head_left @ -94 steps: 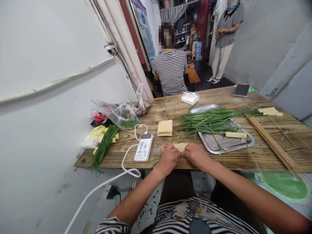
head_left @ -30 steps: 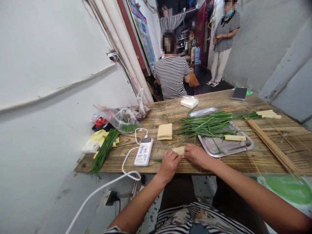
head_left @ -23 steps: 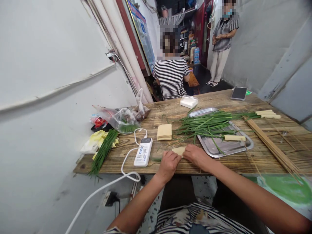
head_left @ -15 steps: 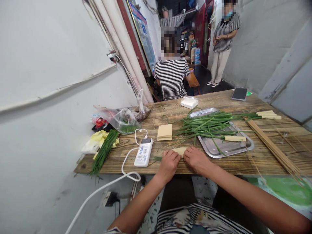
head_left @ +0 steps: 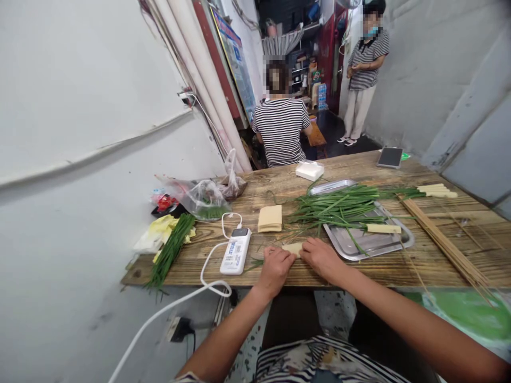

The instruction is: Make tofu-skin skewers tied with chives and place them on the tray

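Observation:
Near the front edge of the wooden table, a pale yellow tofu-skin sheet (head_left: 293, 248) lies under my fingers, rolled at least in part. My left hand (head_left: 276, 268) grips its left end with curled fingers, and green chive tips (head_left: 256, 262) stick out beyond that hand. Its right end is pinched by my right hand (head_left: 319, 256). Much of the roll is hidden by my fingers. Just behind sits a stack of folded tofu-skin sheets (head_left: 270, 218). Right of it, long chives (head_left: 339, 205) lie across a metal tray (head_left: 343, 249), with a finished roll (head_left: 383, 229) on the tray.
A white power bank (head_left: 236, 252) with a cable stands left of my hands. Further left are a chive bundle (head_left: 172, 250) and plastic bags (head_left: 207, 197). Thin wooden skewers (head_left: 443, 239), more rolls (head_left: 437, 190) and a phone (head_left: 390, 157) are on the right. Two people are beyond the table.
Both hands stay on the tofu-skin roll, with only slight finger movement. The view has shifted a little.

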Demonstrator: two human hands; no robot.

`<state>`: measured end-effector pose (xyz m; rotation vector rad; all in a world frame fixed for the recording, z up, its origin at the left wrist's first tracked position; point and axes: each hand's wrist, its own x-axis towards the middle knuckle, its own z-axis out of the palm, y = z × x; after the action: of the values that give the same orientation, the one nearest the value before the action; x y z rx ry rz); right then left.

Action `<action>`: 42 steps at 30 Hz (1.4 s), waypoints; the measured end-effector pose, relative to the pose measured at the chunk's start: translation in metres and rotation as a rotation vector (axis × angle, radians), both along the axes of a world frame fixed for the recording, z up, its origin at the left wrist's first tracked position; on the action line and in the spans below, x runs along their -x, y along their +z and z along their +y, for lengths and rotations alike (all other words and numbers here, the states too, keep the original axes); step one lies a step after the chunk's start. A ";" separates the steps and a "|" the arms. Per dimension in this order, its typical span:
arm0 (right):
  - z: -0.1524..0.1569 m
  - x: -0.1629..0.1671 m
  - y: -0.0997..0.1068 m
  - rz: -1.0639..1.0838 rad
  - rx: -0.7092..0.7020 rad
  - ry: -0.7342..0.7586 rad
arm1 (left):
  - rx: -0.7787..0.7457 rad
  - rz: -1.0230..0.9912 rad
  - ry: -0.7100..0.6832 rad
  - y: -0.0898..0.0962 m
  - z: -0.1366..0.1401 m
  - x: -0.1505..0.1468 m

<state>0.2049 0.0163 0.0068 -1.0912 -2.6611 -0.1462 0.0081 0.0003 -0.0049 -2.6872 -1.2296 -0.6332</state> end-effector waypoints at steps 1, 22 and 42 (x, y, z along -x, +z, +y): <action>0.000 0.000 -0.001 0.006 -0.011 -0.014 | 0.000 0.012 0.000 0.000 0.000 0.000; -0.008 0.004 -0.005 -0.029 -0.132 -0.038 | -0.003 0.152 0.148 -0.002 -0.036 -0.018; -0.034 0.005 -0.036 0.143 -0.028 -0.117 | 0.203 0.202 0.166 0.012 -0.024 -0.022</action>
<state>0.2004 -0.0174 -0.0292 -1.2017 -2.4637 -0.1231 0.0304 -0.0242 0.0070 -2.6841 -1.5101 -0.2199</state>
